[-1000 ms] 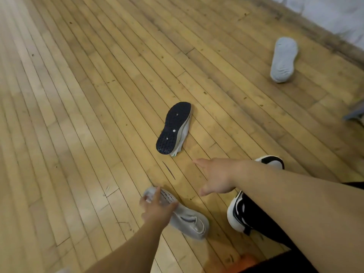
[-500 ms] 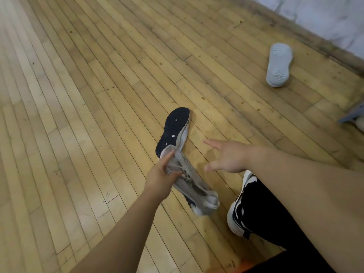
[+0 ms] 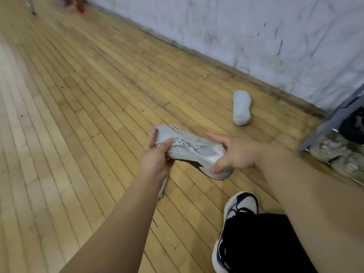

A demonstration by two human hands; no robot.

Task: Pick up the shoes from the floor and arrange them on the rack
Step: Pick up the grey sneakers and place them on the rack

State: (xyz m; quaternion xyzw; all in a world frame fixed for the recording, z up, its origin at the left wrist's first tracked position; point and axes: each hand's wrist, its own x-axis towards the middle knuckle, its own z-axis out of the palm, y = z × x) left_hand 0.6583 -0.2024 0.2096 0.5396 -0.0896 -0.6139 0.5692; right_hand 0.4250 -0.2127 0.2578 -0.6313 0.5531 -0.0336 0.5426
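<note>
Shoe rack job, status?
Done: beige shoes sit on the rack. In hand: grey knit shoe, left hand gripping the toe, right hand the heel. Left: pale shoe sole-up near the wall, and a half-hidden shoe under the left forearm.

A light grey knit sneaker [image 3: 189, 146] with black speckling is being held aloft at toe and heel, laces up, toe pointing left. A pale shoe [image 3: 241, 107] is being left sole-up on the floorboards [image 3: 98, 115] beyond it, and beige shoes [image 3: 334, 154] are being kept beneath the grey rack [image 3: 332, 121] shelf at the right edge.
</note>
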